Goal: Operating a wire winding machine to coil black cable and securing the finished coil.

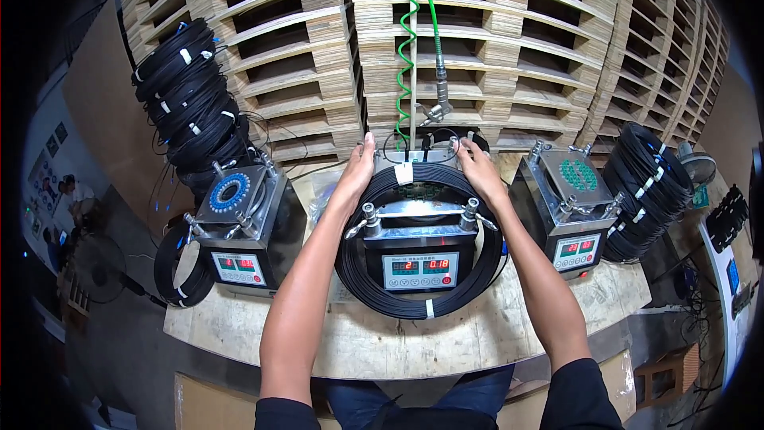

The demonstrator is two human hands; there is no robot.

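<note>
A black cable coil [394, 308] with white ties lies tilted around the middle bench machine [420, 259], which has a lit red display and metal clamp knobs. At the coil's far left side is my left hand [360, 171], fingers straight and close together. My right hand [479, 171] is at its far right side, fingers stretched out and slightly apart beside a thin black cable loop [443, 130]. Neither hand is wrapped around the coil. Whether the palms press on it, I cannot tell.
Similar machines stand left [237, 215], with a blue ring on top, and right [569, 215], with green pieces. Tall cable coil stacks [187, 95] flank the bench [382, 346]. Behind, wooden pallets [549, 56] rise; a metal air gun [442, 87] hangs from a green hose.
</note>
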